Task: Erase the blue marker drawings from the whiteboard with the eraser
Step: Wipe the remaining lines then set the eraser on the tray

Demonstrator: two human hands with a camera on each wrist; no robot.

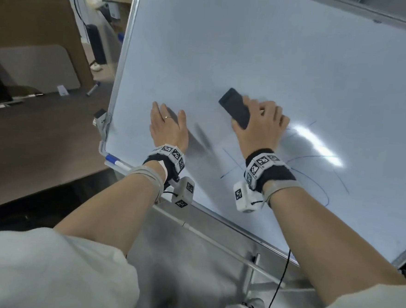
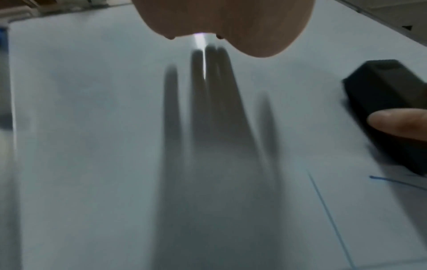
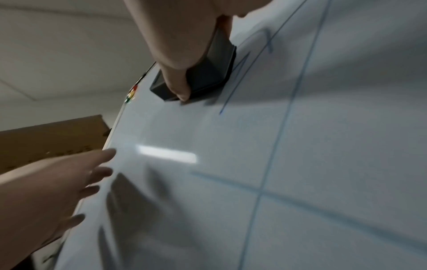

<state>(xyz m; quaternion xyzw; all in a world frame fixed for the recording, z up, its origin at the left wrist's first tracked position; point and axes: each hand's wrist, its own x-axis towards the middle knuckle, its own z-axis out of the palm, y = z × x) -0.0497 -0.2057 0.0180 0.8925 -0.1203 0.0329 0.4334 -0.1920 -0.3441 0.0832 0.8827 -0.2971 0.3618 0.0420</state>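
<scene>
A large whiteboard (image 1: 252,49) fills the head view, tilted in its metal frame. My right hand (image 1: 259,124) grips a black eraser (image 1: 234,106) and holds it flat against the board. Blue marker lines (image 1: 315,176) run below and to the right of that hand: a cross, curves and straight strokes. In the right wrist view the eraser (image 3: 208,73) sits under my fingers just left of the blue lines (image 3: 289,109). My left hand (image 1: 166,127) lies flat on the board with straight fingers, left of the eraser. The left wrist view shows the eraser (image 2: 388,102) at the right edge.
A blue-capped marker (image 1: 116,161) lies on the tray at the board's lower left corner. The metal stand bars (image 1: 215,241) run below the board. A wooden floor, a brown cardboard box (image 1: 38,15) and clutter lie to the left. Small coloured magnets (image 3: 131,94) sit at the board's edge.
</scene>
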